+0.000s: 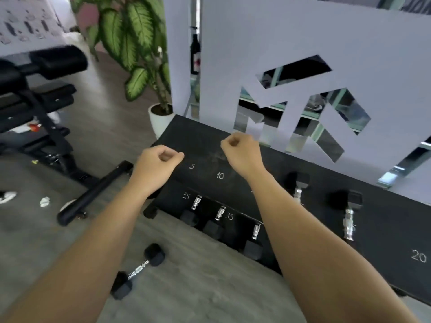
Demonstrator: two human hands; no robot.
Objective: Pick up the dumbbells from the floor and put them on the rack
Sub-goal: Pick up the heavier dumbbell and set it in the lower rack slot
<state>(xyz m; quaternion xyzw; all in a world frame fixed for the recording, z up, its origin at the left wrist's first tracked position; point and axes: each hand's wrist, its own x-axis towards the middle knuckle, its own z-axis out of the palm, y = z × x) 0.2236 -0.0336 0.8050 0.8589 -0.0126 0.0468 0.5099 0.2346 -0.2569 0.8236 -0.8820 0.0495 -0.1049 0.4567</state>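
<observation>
Seen from a head-worn camera looking down, two bare forearms reach forward over a black dumbbell rack point(200, 138) that stands against a pale lilac partition wall point(291, 38) with angular cut-out openings. The left hand point(156, 163) is curled into a loose fist with nothing in it, held over the rack's left end just beside the white number 5. The right hand point(242, 151) is likewise closed into an empty fist, poised above the top shelf a little behind the number 10. The two hands are near each other but not touching. One black hex-ended dumbbell point(138, 271) with a chrome handle lies on the grey wood-grain floor point(198, 294), in front of the rack's left end and between the two forearms as the camera sees it. On the top shelf, to the right of the right forearm, two dumbbells rest side by side, one nearer point(297, 186) and one further right point(348, 214), with the number 20 printed well to their right. The lower shelf holds three more dumbbells point(217, 220) in a row (the number 35 is marked twice beside them). To the left stands a black weight bench point(39, 96), and behind the rack's left corner a leafy green plant point(137, 43) grows from a white pot point(161, 120).
</observation>
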